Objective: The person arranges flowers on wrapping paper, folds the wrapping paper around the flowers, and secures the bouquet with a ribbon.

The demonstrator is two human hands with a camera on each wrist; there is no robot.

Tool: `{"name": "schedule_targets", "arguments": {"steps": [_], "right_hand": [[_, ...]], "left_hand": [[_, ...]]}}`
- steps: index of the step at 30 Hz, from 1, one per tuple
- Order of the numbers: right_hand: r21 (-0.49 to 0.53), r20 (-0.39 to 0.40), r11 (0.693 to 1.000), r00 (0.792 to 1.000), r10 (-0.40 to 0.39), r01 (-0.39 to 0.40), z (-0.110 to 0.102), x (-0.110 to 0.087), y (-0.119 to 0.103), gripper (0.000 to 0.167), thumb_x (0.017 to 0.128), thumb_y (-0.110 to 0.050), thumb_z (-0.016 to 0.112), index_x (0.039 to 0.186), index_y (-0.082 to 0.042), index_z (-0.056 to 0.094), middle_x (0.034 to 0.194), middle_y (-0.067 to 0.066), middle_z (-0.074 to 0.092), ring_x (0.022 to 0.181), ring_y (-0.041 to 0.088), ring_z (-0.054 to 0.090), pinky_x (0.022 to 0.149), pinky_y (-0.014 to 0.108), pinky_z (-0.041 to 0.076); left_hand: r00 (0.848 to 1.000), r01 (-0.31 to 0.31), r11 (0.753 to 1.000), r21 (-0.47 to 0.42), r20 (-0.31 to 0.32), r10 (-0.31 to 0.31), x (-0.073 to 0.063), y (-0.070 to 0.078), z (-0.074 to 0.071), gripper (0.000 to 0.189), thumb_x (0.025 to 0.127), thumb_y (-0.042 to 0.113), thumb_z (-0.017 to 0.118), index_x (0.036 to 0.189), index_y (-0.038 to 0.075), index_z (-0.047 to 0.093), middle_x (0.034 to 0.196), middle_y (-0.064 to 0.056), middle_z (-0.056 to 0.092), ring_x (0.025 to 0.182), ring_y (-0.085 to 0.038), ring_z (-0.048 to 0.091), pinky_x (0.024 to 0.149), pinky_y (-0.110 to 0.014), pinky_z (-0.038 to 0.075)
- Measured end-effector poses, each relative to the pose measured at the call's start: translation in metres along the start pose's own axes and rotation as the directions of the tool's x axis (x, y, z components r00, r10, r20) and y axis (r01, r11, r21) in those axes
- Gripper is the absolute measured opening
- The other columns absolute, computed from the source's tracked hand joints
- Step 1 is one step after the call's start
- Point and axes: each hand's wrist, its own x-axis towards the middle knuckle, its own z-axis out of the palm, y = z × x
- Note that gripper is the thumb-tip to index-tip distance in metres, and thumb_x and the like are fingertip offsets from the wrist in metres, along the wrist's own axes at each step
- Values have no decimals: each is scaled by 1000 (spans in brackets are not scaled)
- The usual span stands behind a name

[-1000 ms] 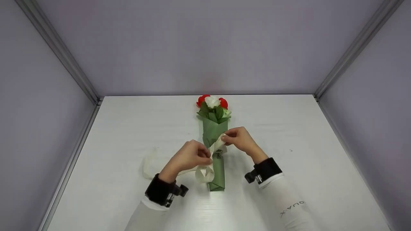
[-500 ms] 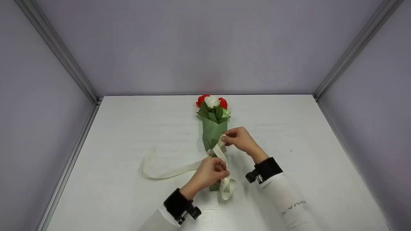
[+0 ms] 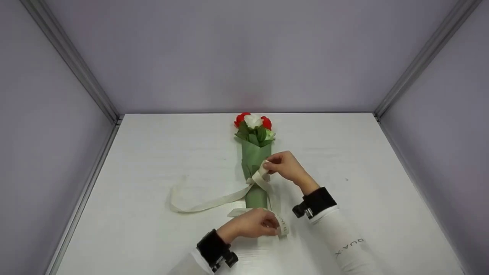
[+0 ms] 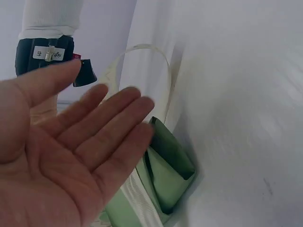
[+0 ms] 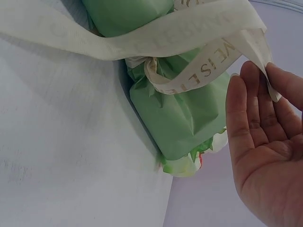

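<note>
A bouquet (image 3: 256,152) of red and white flowers in green wrapping paper lies on the white table, blooms away from me. Cream ribbon (image 3: 225,199) with printed letters goes round its narrow waist. My right hand (image 3: 284,166) pinches a folded loop of that ribbon (image 5: 189,30) just right of the waist, between thumb and fingers. Near the stem end is my left hand (image 3: 252,223), its fingers extended and relaxed in the left wrist view, the palm (image 4: 61,156) bare. A loose ribbon length curves behind and beside the left fingers. The bouquet's lower end is partly hidden by this hand.
One long ribbon tail stretches left across the table (image 3: 145,160). Grey panels (image 3: 244,57) stand behind and on both sides, with metal rails at the corners. Both wrists wear black camera bands.
My left hand has moved from the waist toward the stem end, nearer to me, and its hold on the ribbon has been let go. My right hand stays put with the loop.
</note>
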Motion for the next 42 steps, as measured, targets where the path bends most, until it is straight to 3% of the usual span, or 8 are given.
{"name": "schedule_targets", "arguments": {"steps": [6,10,13,15,20,24,32,42], "right_hand": [[9,-16,1000,1000,-10,10,-2,9,19,23,93,-9,68,106,10,71,94,19,71,87,35,69,78,44,56],[7,-25,1000,1000,-15,15,-2,8,19,22,93,-12,70,104,6,73,92,15,72,84,28,70,76,39,57],[-1,-26,1000,999,-27,27,-2,8,17,20,92,-12,70,103,4,73,90,12,72,82,25,70,76,40,57],[-10,-26,999,999,-33,33,-1,8,16,18,92,-12,70,102,3,74,89,10,72,80,24,70,77,44,57],[-45,-24,998,998,-50,49,0,10,13,18,92,-12,70,101,3,74,87,12,72,79,26,69,77,48,56],[-59,-21,997,998,-53,52,2,11,11,20,92,-13,70,102,4,74,87,15,72,80,32,69,71,37,58],[-68,-6,995,997,-71,70,3,12,6,17,93,-14,70,101,0,75,83,9,72,79,42,67,65,32,56],[-80,10,991,994,-108,109,5,9,1,23,94,-16,69,105,3,74,89,18,72,81,44,66,66,30,55]], "left_hand": [[973,-125,983,136,211,94,-5,4,-7,30,96,18,66,122,3,68,116,-4,69,94,-1,64,79,-12,47],[993,-118,977,177,36,113,-6,7,-21,20,95,17,67,109,6,74,100,4,72,83,1,63,74,-15,48],[976,-62,973,222,-192,106,-6,8,-36,12,93,16,68,98,9,76,86,8,69,75,-1,60,68,-19,49],[926,-9,965,261,-363,107,-5,8,-46,8,92,14,69,94,9,75,81,7,67,71,-5,59,65,-23,49],[742,135,951,280,-665,90,1,3,-65,8,91,16,70,94,9,72,78,2,63,68,-12,58,60,-29,49],[670,161,949,272,-736,98,9,-3,-73,15,93,22,70,97,8,71,85,-3,63,76,-18,61,65,-32,50],[699,120,974,192,-713,54,20,-10,-79,24,93,28,69,106,7,71,99,-6,66,94,-25,64,80,-38,51],[719,128,987,100,-694,-24,27,-14,-84,16,96,26,66,93,14,75,79,6,66,71,-10,61,63,-30,50]]}}
